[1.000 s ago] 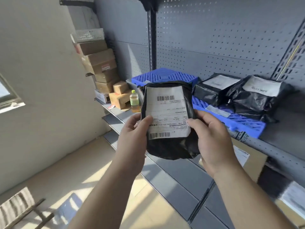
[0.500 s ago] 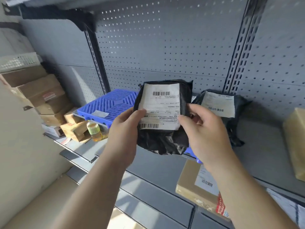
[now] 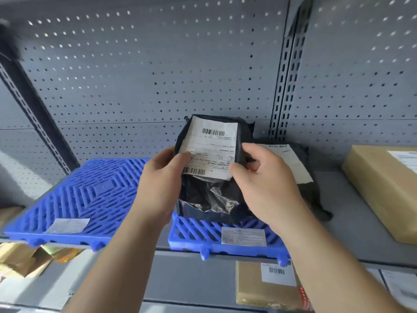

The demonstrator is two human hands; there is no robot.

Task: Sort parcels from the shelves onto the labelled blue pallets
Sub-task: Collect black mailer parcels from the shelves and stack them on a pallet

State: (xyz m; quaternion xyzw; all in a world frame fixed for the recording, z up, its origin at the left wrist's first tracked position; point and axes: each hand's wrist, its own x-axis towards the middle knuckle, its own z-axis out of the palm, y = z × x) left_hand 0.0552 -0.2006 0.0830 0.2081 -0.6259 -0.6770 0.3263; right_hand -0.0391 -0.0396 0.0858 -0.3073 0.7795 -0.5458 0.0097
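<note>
Here: black parcel [image 3: 212, 195] held upright, white label [image 3: 209, 150] faced toward camera. Left edge gripped by left hand [image 3: 158, 188], thumb laid on label; right edge pinched by right hand [image 3: 266, 186], fingers curled. Right blue pallet [image 3: 196, 231] seen at parcel's 6 o'clock, left blue pallet [image 3: 90, 195] at 8 o'clock, second black parcel [image 3: 309, 190] at 3 o'clock.

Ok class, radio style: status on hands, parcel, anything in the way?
Left hand, right hand both grip black parcel. Parcel over right blue pallet, contact unclear. Second black parcel behind.
</note>
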